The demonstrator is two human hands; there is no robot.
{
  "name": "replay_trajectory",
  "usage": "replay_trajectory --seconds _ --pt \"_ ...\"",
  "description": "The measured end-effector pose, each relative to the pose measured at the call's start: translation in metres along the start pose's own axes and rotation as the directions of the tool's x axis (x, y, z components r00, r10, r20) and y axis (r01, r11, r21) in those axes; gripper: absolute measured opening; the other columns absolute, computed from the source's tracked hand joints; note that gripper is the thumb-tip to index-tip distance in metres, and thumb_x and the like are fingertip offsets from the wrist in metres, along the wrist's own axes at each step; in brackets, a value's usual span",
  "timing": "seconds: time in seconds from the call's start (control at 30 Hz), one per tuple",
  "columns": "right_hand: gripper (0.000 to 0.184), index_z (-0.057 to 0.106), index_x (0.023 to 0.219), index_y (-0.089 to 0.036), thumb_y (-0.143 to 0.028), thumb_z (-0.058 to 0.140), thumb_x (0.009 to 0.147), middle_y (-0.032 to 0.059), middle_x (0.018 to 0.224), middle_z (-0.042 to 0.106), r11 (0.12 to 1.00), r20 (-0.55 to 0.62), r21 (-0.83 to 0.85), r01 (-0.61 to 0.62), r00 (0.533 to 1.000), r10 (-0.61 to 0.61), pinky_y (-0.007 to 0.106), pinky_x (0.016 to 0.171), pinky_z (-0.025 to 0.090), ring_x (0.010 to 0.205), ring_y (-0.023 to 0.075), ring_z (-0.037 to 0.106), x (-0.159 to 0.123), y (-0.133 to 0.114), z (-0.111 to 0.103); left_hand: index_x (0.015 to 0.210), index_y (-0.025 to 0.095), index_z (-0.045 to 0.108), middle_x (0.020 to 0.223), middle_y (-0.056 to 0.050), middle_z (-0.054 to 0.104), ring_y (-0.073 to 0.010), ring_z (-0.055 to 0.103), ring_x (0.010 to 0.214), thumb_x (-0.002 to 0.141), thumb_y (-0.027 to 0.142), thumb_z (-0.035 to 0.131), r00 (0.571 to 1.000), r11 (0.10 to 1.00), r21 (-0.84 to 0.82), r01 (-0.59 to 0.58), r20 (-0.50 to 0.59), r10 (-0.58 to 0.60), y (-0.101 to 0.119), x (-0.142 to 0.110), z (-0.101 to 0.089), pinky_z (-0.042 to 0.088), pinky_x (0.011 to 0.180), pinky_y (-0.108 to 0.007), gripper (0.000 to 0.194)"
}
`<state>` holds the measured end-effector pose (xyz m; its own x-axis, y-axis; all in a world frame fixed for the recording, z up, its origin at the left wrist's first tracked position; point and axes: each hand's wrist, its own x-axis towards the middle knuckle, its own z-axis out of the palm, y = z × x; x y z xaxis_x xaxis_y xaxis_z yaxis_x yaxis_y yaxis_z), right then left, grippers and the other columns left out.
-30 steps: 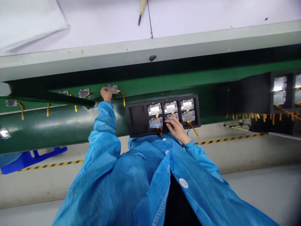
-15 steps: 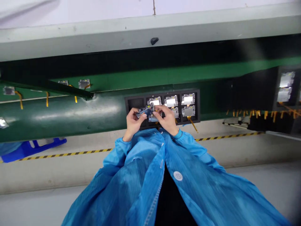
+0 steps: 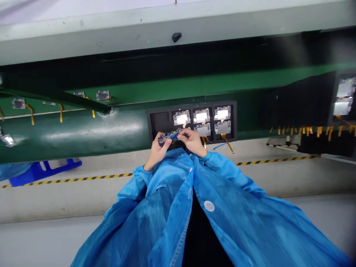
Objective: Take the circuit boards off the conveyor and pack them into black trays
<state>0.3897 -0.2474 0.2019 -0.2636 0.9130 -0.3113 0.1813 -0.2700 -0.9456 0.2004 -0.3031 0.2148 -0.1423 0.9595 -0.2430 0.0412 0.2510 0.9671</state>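
Both hands pinch one small circuit board (image 3: 167,137) just in front of a black foam tray (image 3: 155,120). My left hand (image 3: 157,152) grips the board's left end, and my right hand (image 3: 193,141) holds its right end. The tray lies on the green conveyor belt (image 3: 83,129) and holds several boards with shiny metal shields and orange flex tails. Its leftmost pocket is bare. Blue sleeves cover both arms.
More loose boards (image 3: 102,95) with orange tails lie on the belt at the left. A second black tray (image 3: 343,100) with boards sits at the far right. A grey rail (image 3: 222,22) runs above the belt. Yellow-black floor tape (image 3: 69,180) and a blue plastic object (image 3: 41,172) lie below.
My left hand lifted a board off the belt at the far left and brought it back to the tray; my right hand joined it. Both hands now hold the board, slightly lower than before.
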Motion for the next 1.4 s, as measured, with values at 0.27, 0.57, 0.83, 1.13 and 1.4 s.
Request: replay_trajectory --seconds 0.27,0.57,0.83,1.13,1.4 --pt "0.043 0.072 0.103 -0.025 -0.063 0.081 0.085 0.0042 0.102 0.078 0.995 0.099 0.090 -0.043 0.995 0.034 0.034 0.078 0.058 0.081 0.0184 0.068 0.018 0.003 0.018 0.111 0.021 0.067 0.101 -0.007 0.078 -0.0225 0.079 0.079 0.081 0.061 0.089 0.964 0.965 -0.208 0.158 -0.177 -0.196 -0.023 0.035 -0.013 0.067 0.070 -0.033 0.055" --pt "0.035 0.073 0.093 -0.024 -0.058 0.071 0.092 0.0037 0.090 0.075 0.999 0.121 -0.025 -0.027 0.992 0.030 0.037 0.080 0.058 0.082 0.0204 0.069 -0.003 0.030 -0.008 0.111 0.022 0.059 0.106 -0.007 0.079 -0.0207 0.081 0.086 0.086 0.045 0.088 0.946 0.924 -0.300 0.236 -0.147 -0.290 -0.062 0.076 -0.019 0.070 0.085 -0.039 0.045" --pt "0.035 0.074 0.095 -0.025 -0.059 0.074 0.090 0.0041 0.092 0.078 1.000 -0.148 0.020 -0.014 0.989 0.017 0.038 0.077 0.061 0.079 0.0209 0.070 -0.012 0.028 -0.040 0.134 0.026 0.054 0.096 -0.001 0.076 -0.0150 0.075 0.071 0.091 0.042 0.081 0.954 0.958 -0.193 0.211 -0.171 -0.245 -0.071 0.064 -0.024 0.065 0.076 -0.031 0.054" --pt "0.023 0.071 0.092 -0.021 -0.043 0.075 0.088 0.0028 0.082 0.072 0.994 -0.585 -0.102 0.049 0.805 -0.100 0.035 0.071 0.057 0.070 0.0188 0.065 -0.006 0.029 -0.117 0.117 0.023 0.073 0.070 0.000 0.065 -0.0259 0.071 0.074 0.090 0.028 0.079 0.958 0.906 0.405 0.119 -0.286 0.002 -0.039 0.074 -0.071 0.055 0.083 -0.035 0.028" --pt "0.009 0.065 0.087 -0.020 -0.014 0.062 0.082 0.0097 0.099 0.066 0.954 -0.803 -0.243 -0.174 0.588 -0.097 0.040 0.089 0.052 0.098 0.0252 0.066 -0.014 0.038 -0.145 0.118 0.019 0.073 0.115 -0.013 0.069 -0.0347 0.064 0.113 0.080 0.035 0.089 0.996 0.764 0.640 -0.083 0.040 0.074 -0.028 0.117 -0.105 0.050 0.108 -0.050 0.045"
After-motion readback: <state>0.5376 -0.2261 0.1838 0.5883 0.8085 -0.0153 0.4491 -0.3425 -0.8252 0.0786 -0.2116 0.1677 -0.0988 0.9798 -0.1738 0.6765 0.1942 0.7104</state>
